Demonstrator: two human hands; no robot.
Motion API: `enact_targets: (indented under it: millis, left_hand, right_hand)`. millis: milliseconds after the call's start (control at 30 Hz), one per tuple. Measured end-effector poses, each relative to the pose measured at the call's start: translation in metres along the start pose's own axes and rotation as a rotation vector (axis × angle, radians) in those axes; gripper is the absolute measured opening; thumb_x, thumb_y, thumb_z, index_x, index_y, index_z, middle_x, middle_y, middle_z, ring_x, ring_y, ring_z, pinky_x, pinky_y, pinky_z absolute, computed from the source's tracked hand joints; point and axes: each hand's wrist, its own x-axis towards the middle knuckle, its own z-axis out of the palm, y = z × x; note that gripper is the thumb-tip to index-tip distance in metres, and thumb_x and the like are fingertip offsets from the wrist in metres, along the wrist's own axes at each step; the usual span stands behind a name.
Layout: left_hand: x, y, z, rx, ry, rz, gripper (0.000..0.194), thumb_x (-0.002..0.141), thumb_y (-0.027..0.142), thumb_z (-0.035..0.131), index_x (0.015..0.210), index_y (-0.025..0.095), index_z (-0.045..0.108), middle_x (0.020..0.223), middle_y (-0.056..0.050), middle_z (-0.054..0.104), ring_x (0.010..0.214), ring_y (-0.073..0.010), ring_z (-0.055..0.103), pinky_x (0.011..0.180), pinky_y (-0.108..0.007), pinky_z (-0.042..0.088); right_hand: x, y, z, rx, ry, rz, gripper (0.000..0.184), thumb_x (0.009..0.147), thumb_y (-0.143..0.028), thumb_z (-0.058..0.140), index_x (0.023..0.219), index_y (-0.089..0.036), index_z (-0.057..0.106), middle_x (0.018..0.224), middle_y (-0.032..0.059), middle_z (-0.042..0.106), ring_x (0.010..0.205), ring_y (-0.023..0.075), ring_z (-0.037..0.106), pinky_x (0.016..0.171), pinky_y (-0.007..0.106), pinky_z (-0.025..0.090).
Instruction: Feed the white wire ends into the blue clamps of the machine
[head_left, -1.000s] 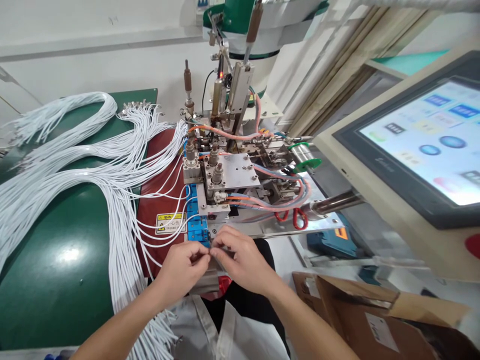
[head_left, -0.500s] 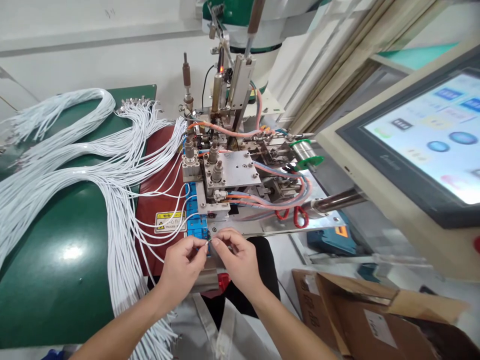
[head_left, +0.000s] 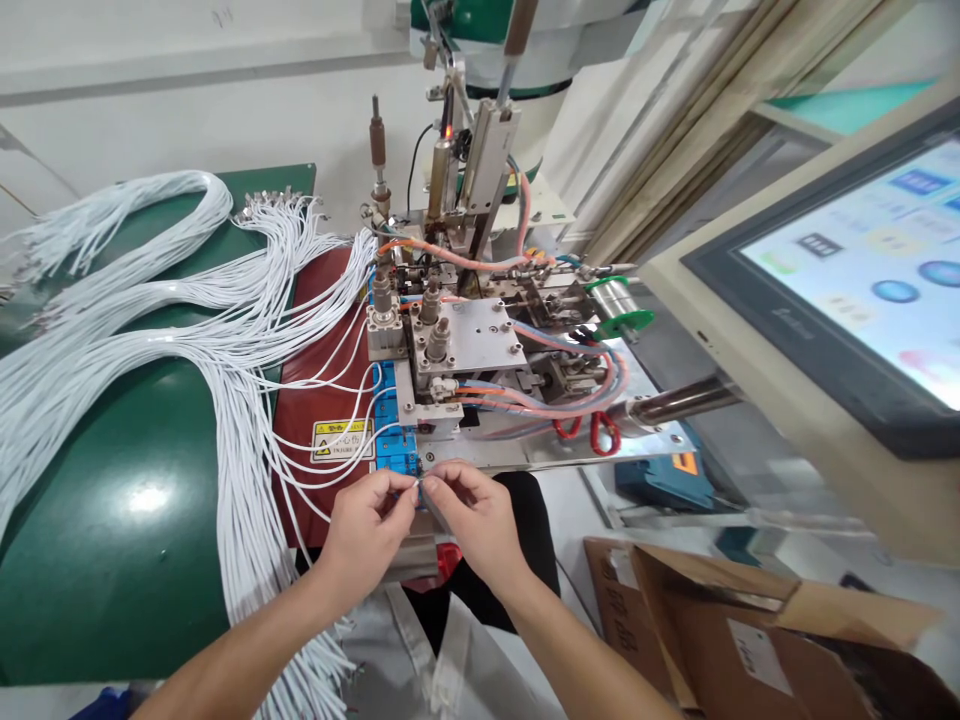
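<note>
Head view, lower centre: we are pinching what seems a wire tip, left hand and right hand closed finger-to-thumb; steadiness should be helping.

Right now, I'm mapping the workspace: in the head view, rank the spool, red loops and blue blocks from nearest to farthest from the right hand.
From the right hand:
1. Blue blocks, left
2. Red loops, right
3. Spool, right, farther back

White cables are blocking the right edge of the counter, with the machine standing beyond. Left of the cables, its near edge is offering passage.
</note>
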Motion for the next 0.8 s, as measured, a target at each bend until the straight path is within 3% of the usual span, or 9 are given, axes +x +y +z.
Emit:
enact_targets:
  millis: [100,167,267,400,567,800]
  left_hand:
    - [0.002,0.003,-0.007,0.100,-0.027,0.057,0.017,0.081,0.026,0.049,0.082,0.017,0.064,0.073,-0.002,0.066,0.064,-0.0134,0.060,0.060,-0.022,0.047]
    - [0.004,0.004,-0.014,0.221,-0.065,0.136,0.018,0.082,0.024,0.048,0.090,0.019,0.065,0.083,-0.003,0.067,0.077,-0.0154,0.061,0.071,-0.025,0.048]
    - [0.007,0.002,-0.025,0.426,-0.102,0.255,0.023,0.084,0.017,0.043,0.099,0.020,0.061,0.096,-0.005,0.063,0.088,-0.0171,0.058,0.081,-0.031,0.045]
    - [0.010,-0.006,-0.029,0.610,-0.058,0.288,0.021,0.085,0.014,0.039,0.096,0.017,0.057,0.091,-0.007,0.058,0.084,-0.0188,0.058,0.078,-0.034,0.046]
    - [0.013,-0.012,-0.026,0.687,-0.012,0.296,0.015,0.084,0.012,0.039,0.086,0.017,0.053,0.083,-0.005,0.056,0.078,-0.0184,0.056,0.073,-0.033,0.046]
    - [0.015,-0.017,-0.025,0.744,0.014,0.367,0.019,0.083,0.009,0.037,0.083,0.017,0.054,0.081,-0.006,0.054,0.076,-0.0189,0.054,0.069,-0.033,0.046]
  right_hand:
    - [0.000,0.002,-0.002,-0.234,0.052,-0.214,0.011,0.075,-0.020,0.055,0.065,-0.018,0.058,0.067,0.0036,0.059,0.067,0.0163,0.056,0.065,0.029,0.045]
    - [0.003,0.007,-0.004,-0.349,0.046,-0.280,0.011,0.077,-0.020,0.053,0.067,-0.018,0.058,0.068,0.0040,0.059,0.069,0.0167,0.055,0.066,0.029,0.044]
    - [0.009,0.015,-0.006,-0.422,-0.024,-0.213,0.014,0.080,-0.020,0.047,0.068,-0.018,0.055,0.068,0.0030,0.057,0.065,0.0155,0.054,0.063,0.028,0.043]
    - [0.014,0.022,-0.005,-0.498,-0.104,-0.194,0.015,0.082,-0.020,0.042,0.071,-0.019,0.053,0.071,0.0038,0.057,0.069,0.0168,0.054,0.064,0.028,0.042]
    - [0.016,0.020,-0.005,-0.646,-0.114,-0.181,0.013,0.079,-0.019,0.045,0.070,-0.019,0.054,0.072,0.0045,0.059,0.069,0.0181,0.053,0.063,0.029,0.039]
    - [0.022,0.016,-0.006,-0.626,-0.137,-0.106,0.015,0.078,-0.020,0.046,0.065,-0.020,0.054,0.067,0.0017,0.058,0.061,0.0156,0.052,0.055,0.026,0.038]
